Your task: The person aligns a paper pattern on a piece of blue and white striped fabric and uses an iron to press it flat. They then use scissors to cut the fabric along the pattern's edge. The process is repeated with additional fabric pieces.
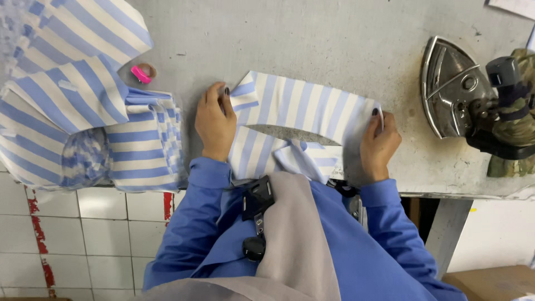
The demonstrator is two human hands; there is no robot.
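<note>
Nearest the camera are the person's blue sleeves and a grey apron with a black clip on the chest; below them, at the lower left, lies a floor point(106, 234) of white tiles with worn red marks, and a brown box point(496, 281) shows at the lower right. A pale leg point(446, 228) carries the worktop point(312, 39), a grey, scuffed and stained surface whose near edge runs just above the sleeves. On it, straight ahead, lies the collar point(304, 108), a blue and white striped piece of cloth, partly folded, with one end hanging toward the apron. The left hand point(216, 124) rests on the collar's left end, its fingers point(223, 95) narrow and pressed down on the cloth's edge. The right hand point(379, 146) holds the right end, its fingers point(378, 118) curled over and pinching the fold. To the left, at the worktop's edge, sits a stack point(83, 111) of the same striped cloth, with a pink clip point(140, 74) just beside it. To the right, well apart from the hands, an iron point(454, 89) lies tipped with its metal sole showing, its handle wrapped in camouflage cloth. Papers point(515, 6) lie at the far right corner.
</note>
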